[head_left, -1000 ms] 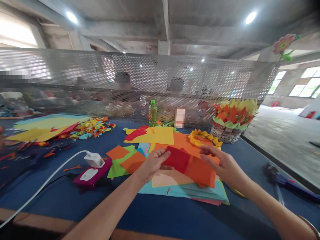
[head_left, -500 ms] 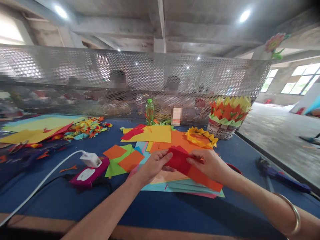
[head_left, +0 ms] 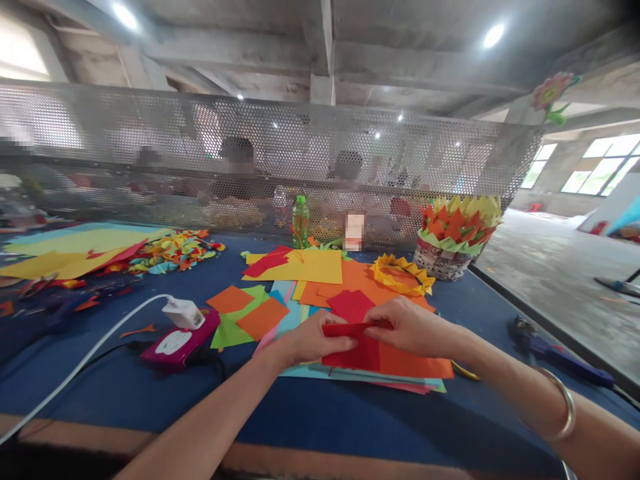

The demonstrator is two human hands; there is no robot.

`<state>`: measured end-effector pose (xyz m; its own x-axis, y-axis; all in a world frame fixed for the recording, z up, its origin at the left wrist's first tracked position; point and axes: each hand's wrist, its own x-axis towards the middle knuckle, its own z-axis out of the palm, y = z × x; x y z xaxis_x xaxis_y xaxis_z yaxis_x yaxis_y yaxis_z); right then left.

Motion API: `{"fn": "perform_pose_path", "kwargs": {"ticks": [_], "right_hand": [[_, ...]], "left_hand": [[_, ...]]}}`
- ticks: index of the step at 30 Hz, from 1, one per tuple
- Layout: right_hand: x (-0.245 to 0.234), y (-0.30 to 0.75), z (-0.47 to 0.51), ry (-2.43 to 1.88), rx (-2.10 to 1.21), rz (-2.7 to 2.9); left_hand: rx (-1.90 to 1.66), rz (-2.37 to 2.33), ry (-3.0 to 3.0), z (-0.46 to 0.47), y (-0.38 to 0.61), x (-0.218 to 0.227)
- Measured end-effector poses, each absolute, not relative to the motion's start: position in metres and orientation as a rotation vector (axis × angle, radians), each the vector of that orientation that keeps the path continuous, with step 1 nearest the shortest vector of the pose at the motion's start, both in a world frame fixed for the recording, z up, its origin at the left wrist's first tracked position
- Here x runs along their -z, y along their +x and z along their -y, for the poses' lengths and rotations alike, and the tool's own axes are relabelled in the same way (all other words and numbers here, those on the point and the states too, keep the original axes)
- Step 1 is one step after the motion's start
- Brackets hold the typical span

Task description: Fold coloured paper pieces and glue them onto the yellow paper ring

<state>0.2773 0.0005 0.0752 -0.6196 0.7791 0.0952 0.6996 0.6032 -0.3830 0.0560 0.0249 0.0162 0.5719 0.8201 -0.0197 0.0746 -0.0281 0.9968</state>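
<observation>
One sheet of red paper (head_left: 353, 359) hung between the left hand (head_left: 316, 339) and the right hand (head_left: 414, 327), low over the blue worktable (head_left: 310, 427), directly in front of the person. The left fingers were closed around its left end, thumb laid flat across the front, a hold that looked meant to steady it. The right thumb and fingertips were pinched together on the upper edge, which appeared turned over; two close grips there likely held that edge straight. Orange paper (head_left: 415, 361) jutted out to the right below the right hand; whether any finger had hold of it could not be told.

Beneath lay a stack of light-blue sheets (head_left: 363, 379), with red squares (head_left: 351, 305) just beyond the fingers, seemingly placed for easy reach. Orange squares (head_left: 263, 320) rested on green paper (head_left: 223, 339) to the left. Farther back, a yellow zigzag ring (head_left: 425, 285) lay near a basket (head_left: 445, 261) filled with pointed paper shapes, both set apart from the hands, perhaps to leave room for work.
</observation>
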Motion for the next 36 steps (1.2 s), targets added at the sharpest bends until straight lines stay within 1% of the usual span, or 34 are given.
{"fn": "perform_pose_path", "kwargs": {"ticks": [4, 15, 18, 21, 24, 27, 31, 36], "right_hand": [[-0.074, 0.279, -0.006, -1.209, -0.437, 2.594], [-0.072, 0.28, -0.005, -1.253, -0.443, 2.52], [-0.076, 0.298, -0.004, -1.328, -0.438, 2.393], [-0.077, 0.336, -0.004, -1.449, -0.361, 2.238], [-0.065, 0.379, -0.001, -1.593, -0.31, 2.158], [-0.044, 0.407, 0.011, -1.685, -0.344, 2.183], [-0.021, 0.419, 0.025, -1.729, -0.397, 2.236], [-0.014, 0.425, 0.019, -1.753, -0.384, 2.285]], "left_hand": [[-0.638, -0.767, 1.564, -0.028, 0.057, -0.012], [-0.598, -0.793, 1.535, -0.028, 0.059, -0.006], [-0.632, -0.815, 1.465, -0.031, 0.057, -0.006], [-0.707, -0.835, 1.378, -0.035, 0.053, -0.008], [-0.778, -0.85, 1.294, -0.038, 0.051, -0.01], [-0.826, -0.866, 1.219, -0.038, 0.05, -0.015], [-0.857, -0.887, 1.143, -0.038, 0.05, -0.018], [-0.862, -0.894, 1.105, -0.043, 0.049, -0.016]]}}
